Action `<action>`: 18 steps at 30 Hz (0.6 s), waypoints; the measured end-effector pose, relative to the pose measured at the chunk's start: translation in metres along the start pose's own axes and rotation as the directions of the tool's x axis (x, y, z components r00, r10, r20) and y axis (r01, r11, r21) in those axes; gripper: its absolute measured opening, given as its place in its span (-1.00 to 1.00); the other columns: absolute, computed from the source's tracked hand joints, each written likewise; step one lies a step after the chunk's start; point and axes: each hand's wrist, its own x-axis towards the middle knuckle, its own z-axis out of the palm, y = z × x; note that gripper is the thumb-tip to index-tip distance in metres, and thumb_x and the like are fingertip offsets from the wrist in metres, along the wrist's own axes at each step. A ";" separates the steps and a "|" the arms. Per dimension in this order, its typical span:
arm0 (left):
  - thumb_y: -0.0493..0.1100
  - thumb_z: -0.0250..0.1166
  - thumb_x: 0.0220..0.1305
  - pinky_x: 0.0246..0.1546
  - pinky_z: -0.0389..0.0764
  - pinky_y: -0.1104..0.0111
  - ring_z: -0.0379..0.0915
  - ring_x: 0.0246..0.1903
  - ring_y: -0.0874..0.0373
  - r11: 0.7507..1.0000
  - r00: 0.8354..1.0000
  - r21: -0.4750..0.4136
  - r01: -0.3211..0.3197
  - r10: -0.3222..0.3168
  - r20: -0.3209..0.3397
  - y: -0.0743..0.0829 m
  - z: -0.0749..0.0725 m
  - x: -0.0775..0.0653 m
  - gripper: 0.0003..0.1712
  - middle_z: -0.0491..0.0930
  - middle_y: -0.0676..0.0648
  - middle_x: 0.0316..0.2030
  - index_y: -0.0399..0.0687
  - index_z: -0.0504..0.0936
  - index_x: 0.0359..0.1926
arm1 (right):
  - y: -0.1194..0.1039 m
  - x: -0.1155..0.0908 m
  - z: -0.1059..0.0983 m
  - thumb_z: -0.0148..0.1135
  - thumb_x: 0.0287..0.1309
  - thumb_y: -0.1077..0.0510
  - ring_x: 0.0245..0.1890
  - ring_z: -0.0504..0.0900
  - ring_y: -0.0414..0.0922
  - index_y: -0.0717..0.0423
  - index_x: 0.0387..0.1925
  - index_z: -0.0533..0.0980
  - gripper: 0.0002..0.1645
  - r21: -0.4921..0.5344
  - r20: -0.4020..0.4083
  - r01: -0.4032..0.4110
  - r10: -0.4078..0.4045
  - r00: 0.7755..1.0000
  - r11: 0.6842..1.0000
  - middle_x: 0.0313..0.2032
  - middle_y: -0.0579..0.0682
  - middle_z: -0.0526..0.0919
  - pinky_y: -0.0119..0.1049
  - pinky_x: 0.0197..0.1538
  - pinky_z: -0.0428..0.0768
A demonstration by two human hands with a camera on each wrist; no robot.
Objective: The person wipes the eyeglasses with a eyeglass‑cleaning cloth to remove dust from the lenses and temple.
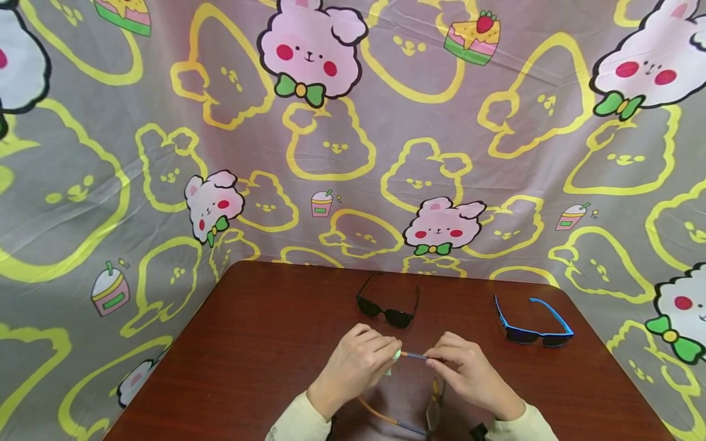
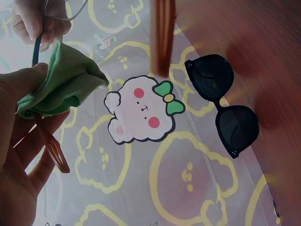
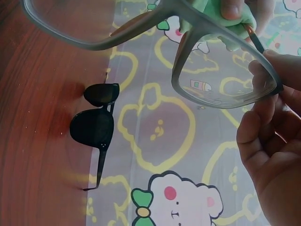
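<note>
A pair of clear-lensed eyeglasses (image 3: 221,75) with a grey front and orange-brown temple ends is held up between both hands, over the near part of the table. My left hand (image 1: 355,361) pinches a green cloth (image 2: 70,80) folded around one temple, whose brown tip (image 2: 57,153) pokes out beyond the cloth. With thumb and fingers, my right hand (image 1: 469,370) grips the eyeglasses at the frame corner by that temple's hinge. The other temple (image 1: 380,416) stretches below the left hand in the head view.
Black sunglasses (image 1: 397,317) lie with temples unfolded just beyond the hands. To the right are blue-and-black sunglasses (image 1: 521,335), also unfolded. The dark red-brown table (image 1: 248,343) meets a patterned cloth backdrop (image 1: 342,153) at its back and sides.
</note>
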 end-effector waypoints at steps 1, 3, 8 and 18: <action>-0.11 0.28 0.21 -0.22 0.45 0.45 0.54 -0.34 0.33 1.000 1.000 0.001 0.002 -0.002 0.000 -0.001 0.000 0.000 -0.83 0.67 0.16 -0.30 0.00 0.70 -0.20 | -0.003 0.002 -0.001 0.35 -0.27 0.59 -0.51 0.40 -0.24 0.12 -0.39 0.62 -0.60 -0.002 -0.003 0.002 -0.002 1.000 1.000 -0.49 -0.10 0.54 -0.57 -0.47 0.38; -0.12 0.31 0.18 -0.22 0.45 0.45 0.54 -0.34 0.33 1.000 1.000 0.004 0.005 -0.005 0.000 -0.001 -0.001 0.000 -0.83 0.67 0.16 -0.31 0.00 0.70 -0.20 | -0.005 0.003 -0.002 0.35 -0.27 0.59 -0.50 0.41 -0.24 0.12 -0.39 0.62 -0.60 -0.007 -0.008 0.005 -0.005 1.000 1.000 -0.49 -0.10 0.54 -0.57 -0.46 0.38; -0.13 0.33 0.16 -0.22 0.46 0.46 0.55 -0.34 0.33 1.000 1.000 -0.005 0.015 -0.015 -0.003 -0.003 -0.002 -0.002 -0.81 0.67 0.16 -0.30 -0.01 0.70 -0.18 | -0.002 0.000 -0.002 0.35 -0.27 0.59 -0.50 0.40 -0.25 0.13 -0.39 0.62 -0.61 -0.011 -0.010 0.003 -0.003 1.000 1.000 -0.48 -0.11 0.54 -0.62 -0.43 0.36; -0.14 0.25 0.26 -0.23 0.45 0.47 0.55 -0.33 0.32 1.000 1.000 -0.007 0.027 -0.027 -0.001 -0.006 -0.003 -0.004 -0.82 0.67 0.14 -0.27 -0.02 0.69 -0.15 | 0.002 -0.003 -0.003 0.37 -0.30 0.58 -0.49 0.42 -0.26 0.12 -0.38 0.63 -0.60 -0.032 -0.024 0.016 -0.016 1.000 0.999 -0.47 -0.12 0.56 -0.68 -0.38 0.33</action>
